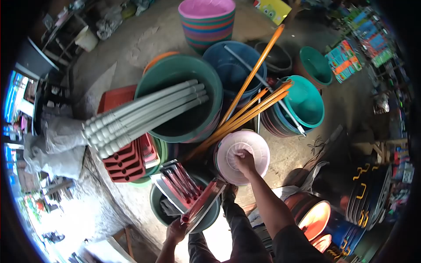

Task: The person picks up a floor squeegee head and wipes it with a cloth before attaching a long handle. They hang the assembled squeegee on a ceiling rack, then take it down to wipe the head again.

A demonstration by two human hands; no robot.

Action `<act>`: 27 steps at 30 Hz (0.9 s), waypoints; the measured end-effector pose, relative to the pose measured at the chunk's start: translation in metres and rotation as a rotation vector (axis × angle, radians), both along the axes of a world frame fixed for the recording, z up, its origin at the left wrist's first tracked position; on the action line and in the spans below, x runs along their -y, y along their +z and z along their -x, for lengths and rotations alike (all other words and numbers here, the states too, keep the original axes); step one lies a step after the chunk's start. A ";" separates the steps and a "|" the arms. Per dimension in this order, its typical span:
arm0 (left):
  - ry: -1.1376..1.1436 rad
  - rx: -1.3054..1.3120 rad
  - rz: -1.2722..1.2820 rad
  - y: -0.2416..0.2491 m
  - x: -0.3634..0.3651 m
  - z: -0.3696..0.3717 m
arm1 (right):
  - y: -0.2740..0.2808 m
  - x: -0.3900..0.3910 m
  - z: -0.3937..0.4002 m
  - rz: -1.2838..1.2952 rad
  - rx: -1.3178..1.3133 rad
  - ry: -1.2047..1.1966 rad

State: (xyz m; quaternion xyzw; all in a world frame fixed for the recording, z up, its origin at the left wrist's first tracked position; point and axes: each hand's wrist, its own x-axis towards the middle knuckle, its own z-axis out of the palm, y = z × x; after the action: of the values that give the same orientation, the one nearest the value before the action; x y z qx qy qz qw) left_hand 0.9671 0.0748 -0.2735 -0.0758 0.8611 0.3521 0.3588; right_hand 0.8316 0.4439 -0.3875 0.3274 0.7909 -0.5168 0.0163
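Observation:
My left hand is closed on the lower end of a red dustpan with a pale edge, tilted over a dark green tub. More red dustpans stand in that tub beside it. My right hand reaches inside a pale pink basket with a perforated bottom. Its fingers look curled in; whether they grip anything is too small to tell. Left of the basket lie yellow-orange poles.
A large green tub bears a bundle of grey poles. Beyond are a blue tub, a striped stack with a pink top, and a turquoise basin. Red trays lie left; orange and blue buckets stand right.

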 end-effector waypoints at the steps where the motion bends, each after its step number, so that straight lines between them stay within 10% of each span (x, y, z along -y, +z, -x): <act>1: 0.004 0.068 0.064 0.013 -0.014 0.008 | -0.005 -0.003 0.015 -0.129 -0.086 0.077; 9: 0.241 0.168 0.157 -0.011 -0.045 -0.019 | -0.085 -0.010 0.134 0.175 0.239 0.163; 19: 0.304 0.181 0.252 -0.029 -0.064 -0.055 | -0.133 -0.020 0.185 -0.525 0.473 0.724; 27: 0.466 0.240 0.250 -0.044 -0.063 -0.078 | -0.140 -0.016 0.188 -0.726 0.415 0.710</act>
State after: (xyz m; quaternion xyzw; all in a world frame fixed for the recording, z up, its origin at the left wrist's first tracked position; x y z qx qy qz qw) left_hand 1.0453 0.1383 -0.3175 -0.3562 0.8087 0.3046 0.3554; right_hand 0.6435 0.4599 -0.5279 0.1203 0.9605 -0.0977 0.2313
